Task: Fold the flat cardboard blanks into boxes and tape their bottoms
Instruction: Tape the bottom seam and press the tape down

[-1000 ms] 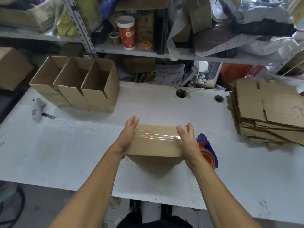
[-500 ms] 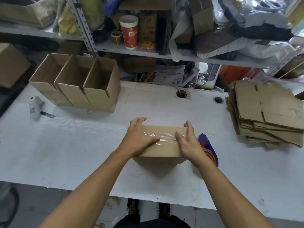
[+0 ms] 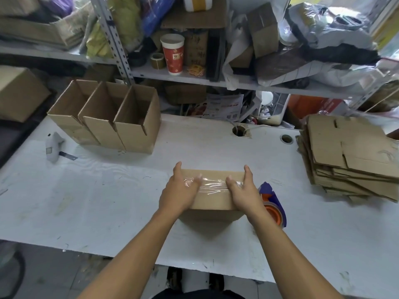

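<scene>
A small cardboard box (image 3: pixel 212 198) lies bottom-up at the middle of the white table (image 3: pixel 108 201), with a strip of clear tape (image 3: pixel 213 184) along its seam. My left hand (image 3: pixel 180 190) grips the box's left end, thumb on top over the tape. At the right end my right hand (image 3: pixel 243 192) holds it the same way. Three folded boxes (image 3: pixel 112 119) stand open-topped in a row at the back left. A stack of flat cardboard blanks (image 3: pixel 349 156) lies at the right.
A blue and orange tape dispenser (image 3: pixel 274 201) lies just right of my right hand. A grey cutter-like tool (image 3: pixel 53 145) lies at the far left. Two cable holes (image 3: pixel 239 131) mark the table's back edge. Cluttered shelves (image 3: pixel 194 76) rise behind.
My left hand slid from the box's left side over the top and back to the end. Both thumbs now lie on the tape. The box has stayed in place.
</scene>
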